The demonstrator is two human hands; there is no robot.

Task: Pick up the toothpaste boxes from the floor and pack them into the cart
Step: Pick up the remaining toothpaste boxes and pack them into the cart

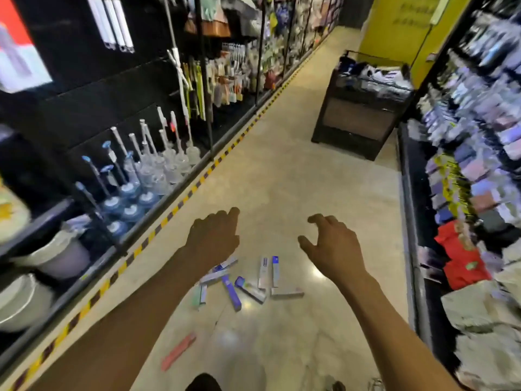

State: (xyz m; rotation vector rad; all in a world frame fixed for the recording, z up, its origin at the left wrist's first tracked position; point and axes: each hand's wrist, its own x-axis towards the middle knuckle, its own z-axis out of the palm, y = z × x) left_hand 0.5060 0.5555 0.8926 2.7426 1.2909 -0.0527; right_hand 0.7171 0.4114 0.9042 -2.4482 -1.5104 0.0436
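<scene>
The left hand and the right hand hang empty over the pile of toothpaste boxes on the floor, fingers loose and spread, probably getting ready to grab some, while one pink box lies apart, nearer than the pile.

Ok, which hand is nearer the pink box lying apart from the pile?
Left. The left hand hangs beyond the pink box and slightly right of it; the right hand is much farther right.
</scene>
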